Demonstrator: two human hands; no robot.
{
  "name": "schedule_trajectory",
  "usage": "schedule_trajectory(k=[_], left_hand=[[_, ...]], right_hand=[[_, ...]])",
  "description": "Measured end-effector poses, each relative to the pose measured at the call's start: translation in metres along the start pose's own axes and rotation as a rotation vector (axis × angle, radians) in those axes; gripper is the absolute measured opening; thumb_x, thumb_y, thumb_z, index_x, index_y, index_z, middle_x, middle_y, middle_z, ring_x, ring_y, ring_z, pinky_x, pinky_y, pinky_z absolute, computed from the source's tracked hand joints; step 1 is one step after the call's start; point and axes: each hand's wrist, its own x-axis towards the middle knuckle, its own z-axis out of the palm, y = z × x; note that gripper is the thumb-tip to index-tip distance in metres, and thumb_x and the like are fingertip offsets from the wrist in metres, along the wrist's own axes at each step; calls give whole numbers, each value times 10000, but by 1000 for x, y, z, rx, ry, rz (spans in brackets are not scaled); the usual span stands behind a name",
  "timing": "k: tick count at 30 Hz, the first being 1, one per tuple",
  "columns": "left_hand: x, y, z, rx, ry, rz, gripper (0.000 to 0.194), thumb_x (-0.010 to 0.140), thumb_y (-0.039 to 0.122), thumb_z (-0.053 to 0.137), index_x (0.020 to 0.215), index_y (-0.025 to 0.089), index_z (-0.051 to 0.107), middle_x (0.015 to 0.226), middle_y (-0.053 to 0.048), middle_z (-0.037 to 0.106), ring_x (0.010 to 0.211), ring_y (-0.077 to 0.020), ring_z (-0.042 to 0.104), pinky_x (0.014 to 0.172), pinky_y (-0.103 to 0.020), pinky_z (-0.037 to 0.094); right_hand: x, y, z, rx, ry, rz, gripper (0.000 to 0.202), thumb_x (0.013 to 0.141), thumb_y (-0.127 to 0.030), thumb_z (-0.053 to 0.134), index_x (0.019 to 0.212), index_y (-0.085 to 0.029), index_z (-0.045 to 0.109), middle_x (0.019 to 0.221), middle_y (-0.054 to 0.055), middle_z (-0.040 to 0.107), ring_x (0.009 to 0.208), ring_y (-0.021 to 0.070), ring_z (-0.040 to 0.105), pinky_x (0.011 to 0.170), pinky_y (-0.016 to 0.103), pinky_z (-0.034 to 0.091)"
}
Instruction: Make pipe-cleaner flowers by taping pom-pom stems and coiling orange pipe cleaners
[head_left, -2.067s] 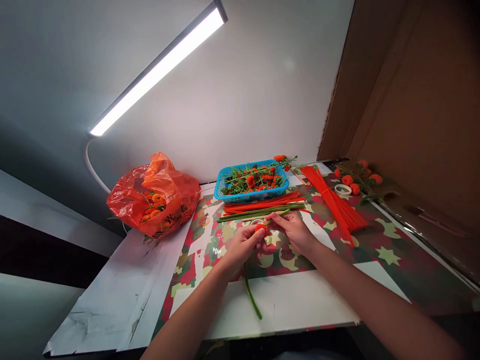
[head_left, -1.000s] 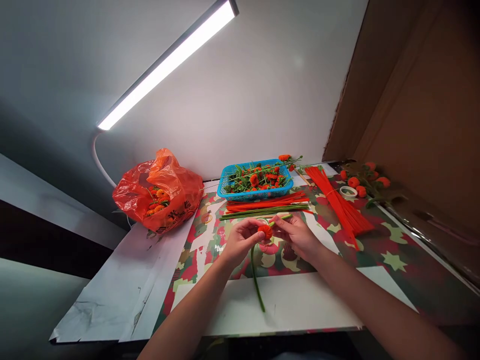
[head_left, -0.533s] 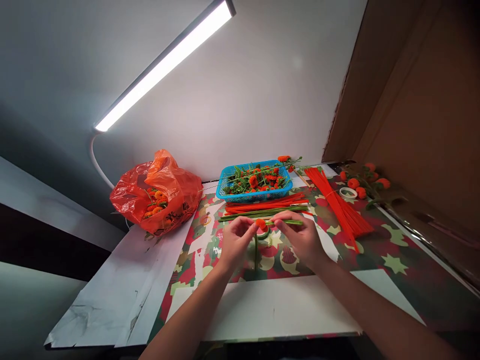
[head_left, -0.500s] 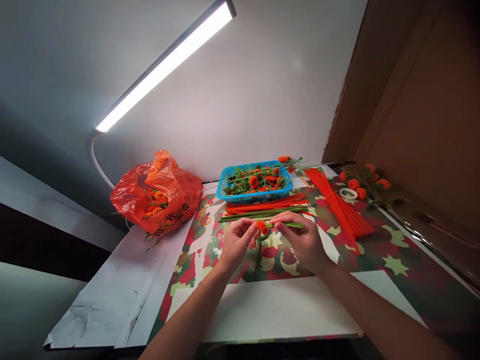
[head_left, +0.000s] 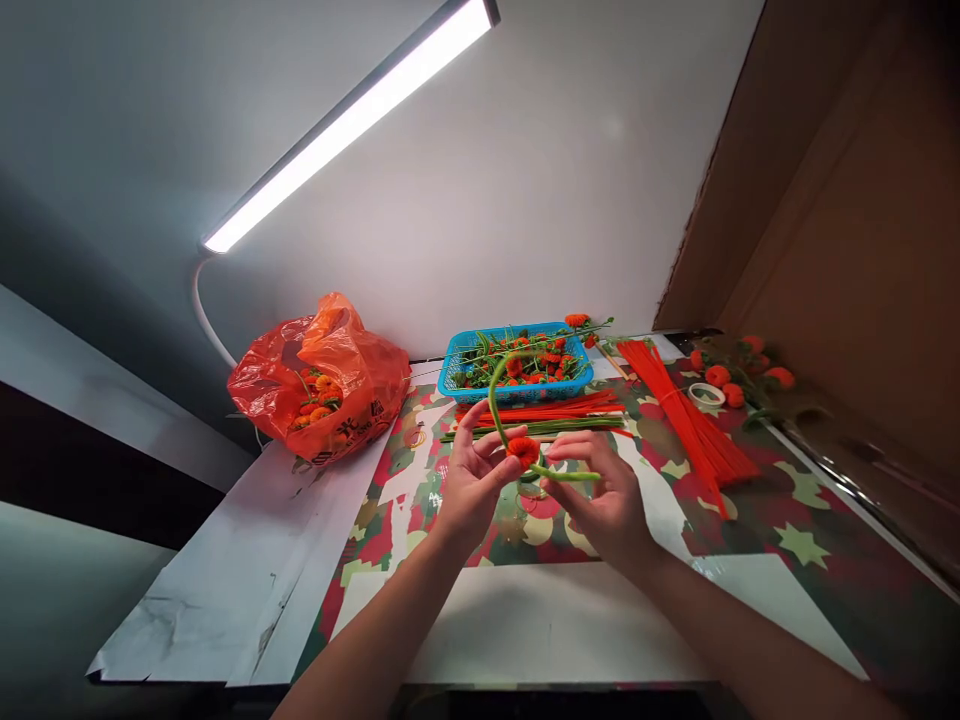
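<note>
Between my hands is an orange-red fuzzy flower head (head_left: 523, 452) with green fuzzy stems (head_left: 496, 400). One stem curves up and over above the flower; another runs right from it, below my right fingers. My left hand (head_left: 474, 485) pinches the flower's left edge between thumb and finger, other fingers raised. My right hand (head_left: 604, 490) is at the right-hand stem, its thumb and fingers spread apart around it; whether it touches the stem is unclear. Behind my hands lie red stems (head_left: 555, 411) and green stems (head_left: 574, 425).
A blue basket (head_left: 442, 382) of flowers stands at the back. Left is a red plastic bag (head_left: 375, 375) with orange flowers. Rightward lie a red stem bundle (head_left: 686, 425), a tape roll (head_left: 706, 395) and more flowers (head_left: 718, 376). A lamp (head_left: 352, 125) hangs above.
The flower has turned, and one stem that hung down now arches upward. My right fingers have opened from their pinch on the stem. The view has shifted slightly.
</note>
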Motion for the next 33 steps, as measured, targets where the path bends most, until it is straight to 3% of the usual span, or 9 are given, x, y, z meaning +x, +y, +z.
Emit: schedule_trajectory(k=[3,7,9,14,20,27,33], left_hand=[[0,-4,0,17,17,8,668,618,225,819,1194,280,485,997,-24,709,836,-172,690,781,-292,527],[0,-13,-2,26,20,-29,330,624,276,812,890,183,639,933,-49,719,869,-188,678,787,-291,529],[0,-15,-3,25,35,-54,264,653,331,788,808,165,653,854,-44,719,832,-179,674,770,-289,534],[5,-14,-3,-63,123,-174,324,591,334,829,748,151,614,771,-18,697,726,-134,662,655,-221,537],[6,-18,-3,-252,94,-416,400,553,335,856,789,156,586,698,15,641,523,-44,562,480,-127,480],[1,-23,-5,-294,-66,-480,410,559,378,848,792,163,588,575,65,507,432,-9,414,412,-108,410],[-1,-24,-3,-300,-145,-522,467,514,337,873,844,189,577,534,97,469,396,-1,387,413,-111,388]], right_hand=[[-5,5,9,88,29,179,171,736,-316,735,855,-233,644,887,45,655,892,212,611,776,338,501],[-7,9,17,262,81,340,109,775,-331,689,812,-232,658,854,39,683,870,204,636,789,350,521],[-6,9,19,321,112,404,126,760,-347,698,793,-230,666,831,38,697,852,210,652,800,368,531],[1,9,18,448,130,567,225,626,-395,797,696,-214,681,772,37,711,796,230,668,770,379,548],[7,10,17,762,73,714,275,539,-401,851,655,-217,682,690,-3,705,689,158,655,719,304,534],[3,14,18,834,-3,724,281,573,-415,833,710,-227,676,729,-5,697,676,146,637,657,272,520],[-1,16,16,857,-149,714,282,633,-450,790,775,-240,665,756,-14,679,661,130,620,633,256,500]])
